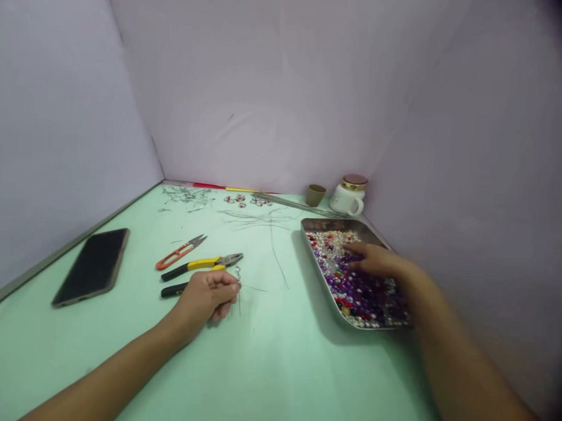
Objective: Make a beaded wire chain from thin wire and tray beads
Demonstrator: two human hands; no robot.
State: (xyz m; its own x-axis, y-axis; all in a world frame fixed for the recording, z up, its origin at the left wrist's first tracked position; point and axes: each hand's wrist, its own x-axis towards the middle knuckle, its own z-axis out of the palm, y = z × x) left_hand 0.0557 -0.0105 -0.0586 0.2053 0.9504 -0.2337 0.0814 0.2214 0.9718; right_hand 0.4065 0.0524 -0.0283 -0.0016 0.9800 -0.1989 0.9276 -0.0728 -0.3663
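Note:
My left hand (207, 296) rests on the green table, fingers curled and pinching a thin wire (238, 281) with a small loop or bead at its top. Just behind it lie yellow-handled pliers (204, 265) and orange thread snips (180, 252). My right hand (375, 259) reaches into a metal tray (318, 224) filled with purple, white and red beads (356, 290). Its fingers point left and down among the beads; whether they pinch one is hidden.
A dark phone (93, 266) lies at the left. At the back are loose wires (262, 219), small beaded pieces (239, 200), wire scraps (185, 195), a small brown cup (315, 194) and a white lidded mug (350, 196). Grey walls enclose the table.

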